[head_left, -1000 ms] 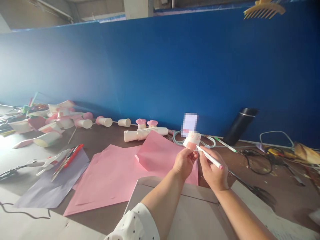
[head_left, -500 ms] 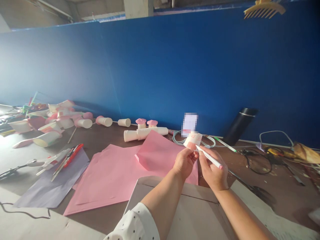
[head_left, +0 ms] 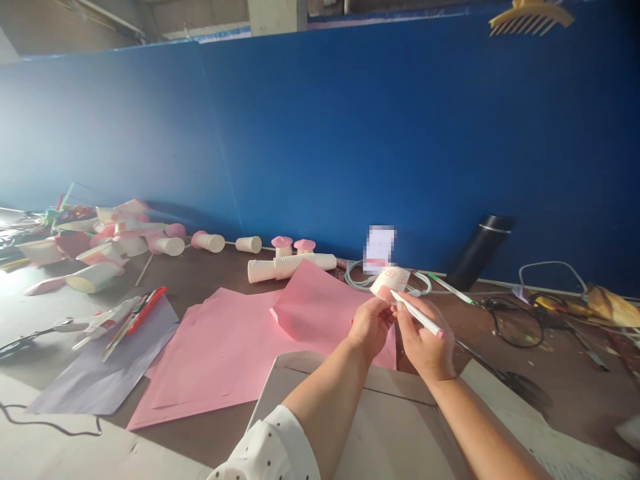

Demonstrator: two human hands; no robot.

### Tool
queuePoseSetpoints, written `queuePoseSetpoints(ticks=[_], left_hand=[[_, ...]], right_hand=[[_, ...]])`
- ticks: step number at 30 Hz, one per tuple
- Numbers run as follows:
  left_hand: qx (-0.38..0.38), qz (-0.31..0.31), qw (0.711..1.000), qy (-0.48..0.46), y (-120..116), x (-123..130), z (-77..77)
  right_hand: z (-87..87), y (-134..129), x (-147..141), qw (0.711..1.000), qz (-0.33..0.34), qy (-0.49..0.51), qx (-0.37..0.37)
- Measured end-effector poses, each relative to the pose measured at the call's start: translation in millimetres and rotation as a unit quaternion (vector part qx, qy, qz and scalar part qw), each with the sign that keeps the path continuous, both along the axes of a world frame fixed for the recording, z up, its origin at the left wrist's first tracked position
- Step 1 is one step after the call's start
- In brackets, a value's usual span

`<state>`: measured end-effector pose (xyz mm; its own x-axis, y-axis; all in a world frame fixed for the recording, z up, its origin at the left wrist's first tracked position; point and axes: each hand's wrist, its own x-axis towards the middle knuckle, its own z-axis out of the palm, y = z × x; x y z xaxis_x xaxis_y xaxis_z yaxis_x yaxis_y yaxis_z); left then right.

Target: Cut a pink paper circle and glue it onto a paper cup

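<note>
L hand (head_left: 371,327) holds cup (head_left: 392,281) w/ red marks (head_left: 391,273); R hand (head_left: 427,343), pen (head_left: 419,314) at cup; pink paper (head_left: 225,353) nr.

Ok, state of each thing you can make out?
Left hand: closed on paper cup
Right hand: gripping marker
Paper cup: tilted, partly drawn on
Marker: uncapped, tip at cup
Cup stack: nested, lying sideways
Pink sheets: overlapping, one partly raised
Pale cable: coiled
Black flask: closed

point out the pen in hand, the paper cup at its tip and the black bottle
pen (head_left: 421,316): head view, middle of the white barrel
paper cup (head_left: 392,279): head view, side wall with red marks
black bottle (head_left: 479,255): head view, middle of the body
</note>
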<state>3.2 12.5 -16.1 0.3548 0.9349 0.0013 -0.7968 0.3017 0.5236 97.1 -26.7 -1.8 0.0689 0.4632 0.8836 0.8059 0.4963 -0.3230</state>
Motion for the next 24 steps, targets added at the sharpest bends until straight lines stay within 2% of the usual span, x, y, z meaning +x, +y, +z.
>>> queuePoseSetpoints(ticks=[6,14,24], left_hand=[[0.024,-0.008,1.000,0.006,-5.3,-0.6,6.4],[-0.040,-0.001,0.999,-0.003,-3.1,-1.2,5.8],[-0.045,-0.003,0.999,-0.026,-1.0,-2.7,3.6]], right_hand=[[1.7,0.3,-1.6,1.000,-0.001,-0.001,-0.007],[-0.3,0.2,-0.3,1.000,-0.006,0.008,-0.011],[-2.7,1.7,2.3,1.000,-0.012,0.007,-0.004]])
